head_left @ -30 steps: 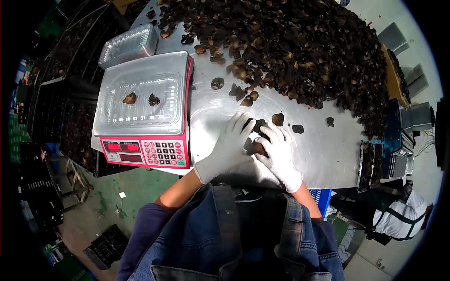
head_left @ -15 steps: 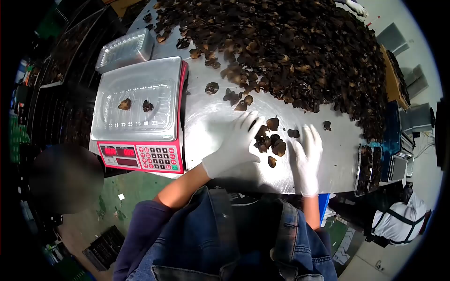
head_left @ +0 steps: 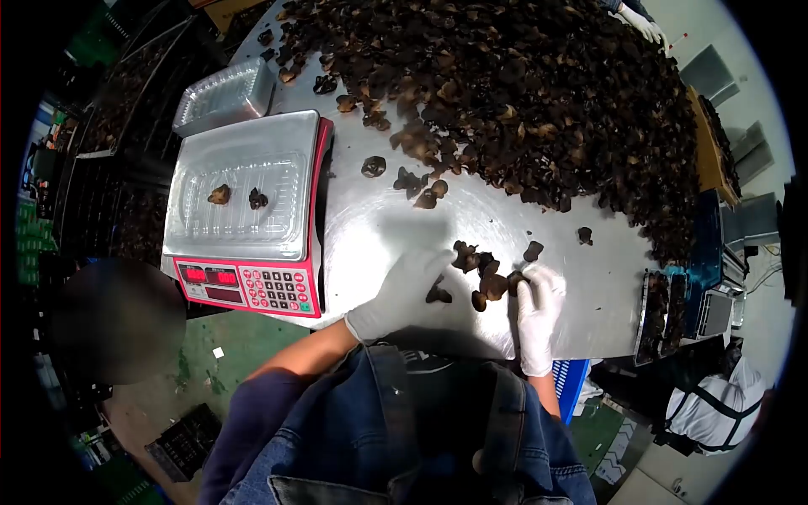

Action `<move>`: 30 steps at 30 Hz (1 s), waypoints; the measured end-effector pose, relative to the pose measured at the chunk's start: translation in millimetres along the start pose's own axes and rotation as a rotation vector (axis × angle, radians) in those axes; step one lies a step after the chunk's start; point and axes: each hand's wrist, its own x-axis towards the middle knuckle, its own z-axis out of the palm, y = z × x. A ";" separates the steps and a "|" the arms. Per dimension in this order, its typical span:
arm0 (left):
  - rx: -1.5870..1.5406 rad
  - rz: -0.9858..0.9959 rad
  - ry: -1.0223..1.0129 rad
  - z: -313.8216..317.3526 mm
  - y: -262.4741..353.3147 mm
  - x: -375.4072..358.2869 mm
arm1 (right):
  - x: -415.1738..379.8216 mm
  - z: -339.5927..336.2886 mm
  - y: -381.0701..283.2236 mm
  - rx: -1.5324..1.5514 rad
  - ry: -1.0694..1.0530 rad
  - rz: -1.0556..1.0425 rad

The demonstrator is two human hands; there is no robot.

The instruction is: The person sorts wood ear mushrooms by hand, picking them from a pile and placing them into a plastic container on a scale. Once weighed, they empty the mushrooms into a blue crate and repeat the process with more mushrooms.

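My left hand (head_left: 406,290), in a white glove, lies low over the metal table (head_left: 362,227). Its fingers are apart, and a dark mushroom piece (head_left: 438,291) lies right beside them. My right hand (head_left: 541,307), also gloved, has its fingers bent around the edge of a dark piece (head_left: 516,282). Between my hands sits a small cluster of dark brown mushroom pieces (head_left: 491,284). On the red scale (head_left: 247,286), a clear plastic tray (head_left: 286,181) holds two pieces, one brown (head_left: 220,194) and one dark (head_left: 257,199).
A big heap of dark mushrooms (head_left: 522,101) covers the back of the table. Stacked clear trays (head_left: 223,97) stand behind the scale. Another person's gloved hand (head_left: 644,25) is at the far right. A filled dark tray (head_left: 661,311) sits at the right edge.
My left hand has moved slightly down and left. My right hand has moved down and left, its fingers now bent at a piece. The pieces between them have shifted, and the other person's hand shows more.
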 end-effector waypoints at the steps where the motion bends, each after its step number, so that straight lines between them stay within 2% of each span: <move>1: 0.005 -0.023 0.055 1.7 2.3 -0.4 | 4.8 0.1 2.1 -0.070 0.027 0.042; 3: 0.012 -0.042 0.106 1.8 8.9 7.7 | 23.9 7.0 5.5 -0.140 0.006 0.133; 6: 0.108 0.070 0.110 5.9 10.6 30.4 | 25.0 27.0 17.1 -0.298 -0.115 0.106; 9: 0.057 0.275 0.082 19.1 2.2 38.1 | -7.2 18.0 -2.2 -0.147 -0.268 0.000; 10: -0.064 0.310 0.124 13.7 13.0 38.1 | -17.1 13.3 -13.1 -0.200 -0.292 -0.019; 12: -0.011 0.179 0.027 12.7 17.2 24.4 | -26.4 5.1 -15.8 -0.205 -0.430 -0.071; 13: 0.078 0.258 0.048 22.2 10.1 23.2 | -33.2 7.0 -10.0 -0.252 -0.481 -0.058; 14: 0.115 0.243 0.009 25.8 8.8 21.3 | -44.5 13.6 -0.4 -0.345 -0.375 -0.161; 16: 0.284 0.319 0.161 44.8 -3.7 25.2 | -37.2 22.6 -1.1 -0.317 -0.275 -0.192; 18: 0.338 0.337 0.110 42.8 -4.2 31.4 | -33.6 33.3 14.2 -0.205 -0.264 -0.097; 21: 0.318 0.267 0.263 58.2 -5.4 37.9 | -18.0 39.7 -7.8 -0.234 -0.257 -0.062; 22: 0.312 0.199 0.228 58.4 -1.9 38.6 | -16.4 41.7 -7.5 -0.256 -0.267 -0.013; 24: 0.251 0.236 0.279 51.8 -1.5 38.6 | -9.1 42.1 -10.6 -0.211 -0.276 0.030; 26: 0.219 0.120 0.236 62.9 0.6 45.3 | -1.8 42.7 -27.5 -0.156 -0.275 0.091; 28: 0.191 0.110 0.229 61.5 -5.4 56.1 | 13.3 42.4 -62.3 0.033 -0.219 -0.041; 30: 0.023 0.086 0.324 14.0 8.4 47.6 | 46.2 60.3 -88.5 0.186 -0.163 -0.179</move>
